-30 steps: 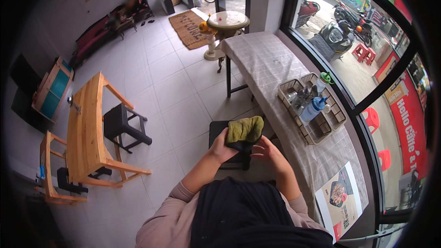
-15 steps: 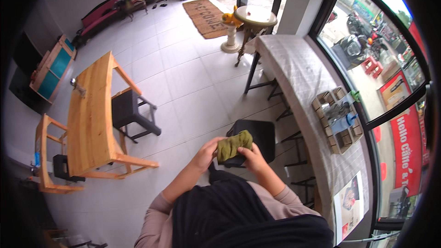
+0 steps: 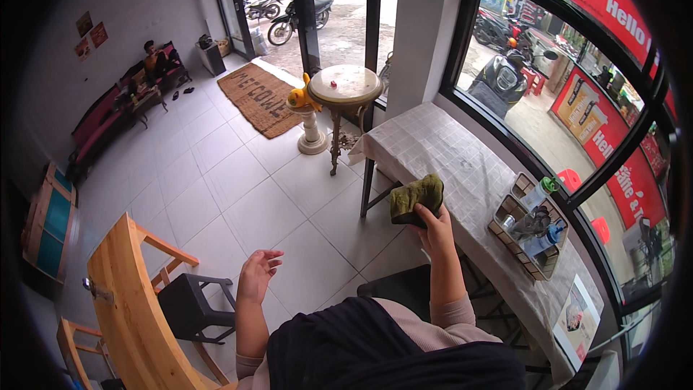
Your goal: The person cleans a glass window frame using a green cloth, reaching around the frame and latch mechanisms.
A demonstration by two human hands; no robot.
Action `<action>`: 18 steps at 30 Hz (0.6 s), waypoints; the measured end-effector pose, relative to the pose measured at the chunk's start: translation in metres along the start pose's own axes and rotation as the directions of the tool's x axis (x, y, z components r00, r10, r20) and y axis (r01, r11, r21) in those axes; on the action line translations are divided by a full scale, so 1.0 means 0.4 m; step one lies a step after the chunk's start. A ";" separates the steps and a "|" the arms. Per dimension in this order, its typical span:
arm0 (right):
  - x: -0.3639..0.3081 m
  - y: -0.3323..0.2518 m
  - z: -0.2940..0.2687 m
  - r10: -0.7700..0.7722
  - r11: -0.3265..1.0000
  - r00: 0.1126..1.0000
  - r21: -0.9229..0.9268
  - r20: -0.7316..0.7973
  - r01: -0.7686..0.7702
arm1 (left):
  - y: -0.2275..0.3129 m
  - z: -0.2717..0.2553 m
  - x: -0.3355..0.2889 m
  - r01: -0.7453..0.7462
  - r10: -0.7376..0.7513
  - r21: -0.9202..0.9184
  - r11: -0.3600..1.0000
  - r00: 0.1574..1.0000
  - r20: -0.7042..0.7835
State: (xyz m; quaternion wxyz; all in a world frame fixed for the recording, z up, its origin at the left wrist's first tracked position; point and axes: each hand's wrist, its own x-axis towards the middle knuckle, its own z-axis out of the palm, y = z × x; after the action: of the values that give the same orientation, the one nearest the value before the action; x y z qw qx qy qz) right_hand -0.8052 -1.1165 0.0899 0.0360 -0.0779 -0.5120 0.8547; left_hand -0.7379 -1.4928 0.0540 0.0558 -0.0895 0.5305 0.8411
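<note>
A folded olive-green cloth (image 3: 416, 198) is gripped in my right hand (image 3: 431, 227), thumb on its near side. It is held up by the near left edge of the long table (image 3: 440, 137) with the pale checked tablecloth. Whether the cloth touches the table cannot be told. My left hand (image 3: 256, 274) hangs apart over the floor with its fingers spread, holding nothing. The black stool (image 3: 393, 290) in front of me is partly covered by my body and right arm.
On the long table stand a divided basket (image 3: 527, 263) with bottles and a printed sheet (image 3: 580, 321). A wooden table (image 3: 137, 303) and a dark stool (image 3: 193, 307) are at left. Ahead are a round table (image 3: 345, 85), a pedestal (image 3: 312, 137) and a doormat (image 3: 263, 101). A person sits far left.
My left hand has let go of the cloth and moved left. The right hand has carried the cloth forward and right, toward the long table. The view has tilted up.
</note>
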 end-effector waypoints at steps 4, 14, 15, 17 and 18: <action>0.140 -0.042 -0.007 -0.130 0.990 0.976 0.024 -0.174 0.136 | 0.045 -0.041 0.208 0.046 -0.046 -0.063 0.997 0.999 0.003; 0.450 -0.154 -0.063 -0.441 0.795 0.691 0.108 -0.573 0.597 | 0.076 0.151 0.968 0.342 -0.340 0.077 0.937 0.837 0.429; 0.469 -0.178 -0.080 -0.485 0.737 0.618 0.092 -0.619 0.670 | 0.085 0.203 1.040 0.358 -0.357 0.087 0.929 0.814 0.458; 0.502 -0.234 -0.099 -0.570 0.672 0.499 -0.021 -0.652 0.740 | 0.111 0.314 1.182 0.327 -0.372 0.182 0.927 0.743 0.556; 0.515 -0.270 -0.102 -0.587 0.661 0.409 -0.122 -0.698 0.740 | 0.115 0.385 1.244 0.330 -0.387 0.209 0.920 0.700 0.600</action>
State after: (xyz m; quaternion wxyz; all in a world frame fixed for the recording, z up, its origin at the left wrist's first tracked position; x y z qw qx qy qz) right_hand -1.0033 -1.0005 0.1464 0.5679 -0.1731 -0.3558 0.7218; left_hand -1.2471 -1.3743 0.0551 0.3968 0.0983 0.4883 0.7710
